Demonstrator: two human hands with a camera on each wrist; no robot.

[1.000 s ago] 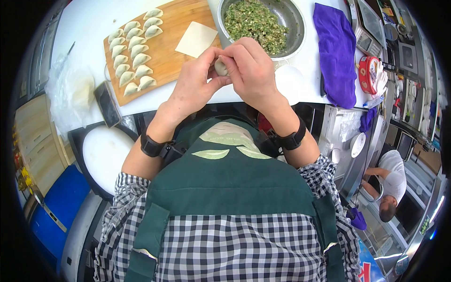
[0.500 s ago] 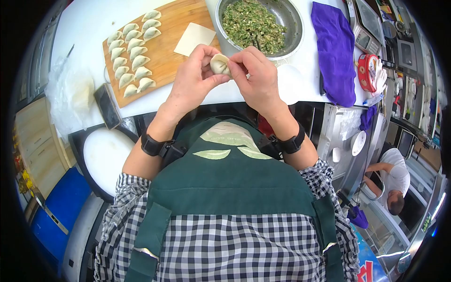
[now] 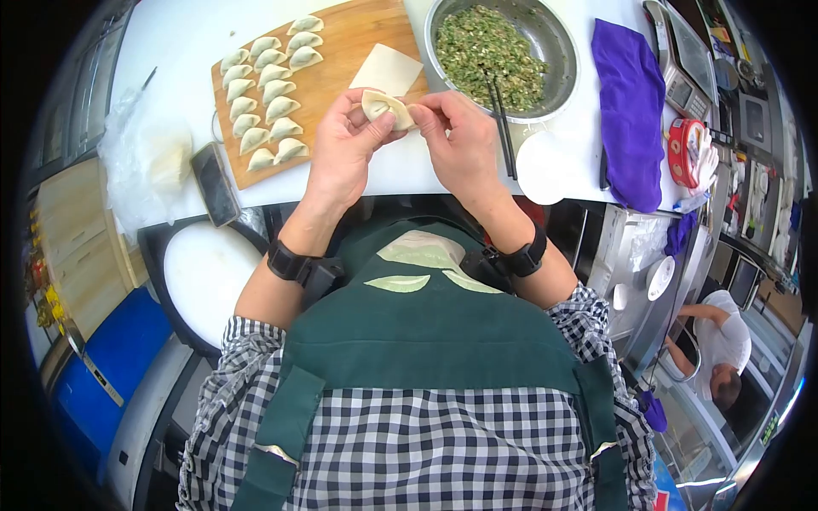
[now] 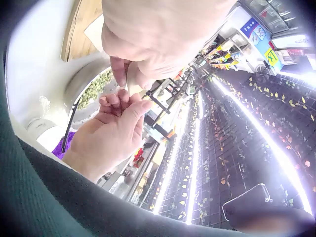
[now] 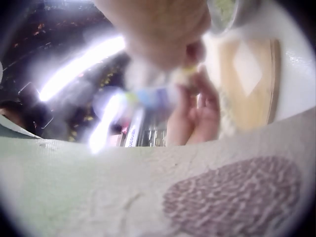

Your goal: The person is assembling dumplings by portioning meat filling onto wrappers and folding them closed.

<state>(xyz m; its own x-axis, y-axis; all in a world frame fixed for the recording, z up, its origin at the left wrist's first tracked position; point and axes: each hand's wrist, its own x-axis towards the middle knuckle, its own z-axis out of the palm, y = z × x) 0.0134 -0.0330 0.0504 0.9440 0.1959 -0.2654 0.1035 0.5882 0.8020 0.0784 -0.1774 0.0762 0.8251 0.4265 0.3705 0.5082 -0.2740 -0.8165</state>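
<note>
Between thumb and fingers my left hand [image 3: 339,162] holds a folded, filled wonton [image 3: 381,106] over the near right edge of the cutting board. The thumb lies across its front, and the pale wrapper shows above it. My right hand [image 3: 467,145] pinches the wonton's right end with thumb and forefinger, its other fingers curled in. In the left wrist view the wonton [image 4: 132,79] is mostly hidden behind the left fingers. A square wrapper [image 3: 388,70] lies flat on the wooden cutting board [image 3: 341,51] just beyond the hands. Rows of finished wontons [image 3: 277,89] stand on the board's left half.
A steel bowl [image 3: 569,85] of green filling [image 3: 490,64] stands right of the board, with chopsticks [image 3: 503,128] leaning over its rim. Near it are a white dish [image 3: 545,166] and a purple cloth [image 3: 629,111]. A phone [image 3: 215,185] and plastic bag [image 3: 145,179] lie left.
The hands have drawn apart a little; the wonton, first mostly covered by fingers, now shows its front in the left hand. The head view has shifted, and the chopsticks have come into sight.
</note>
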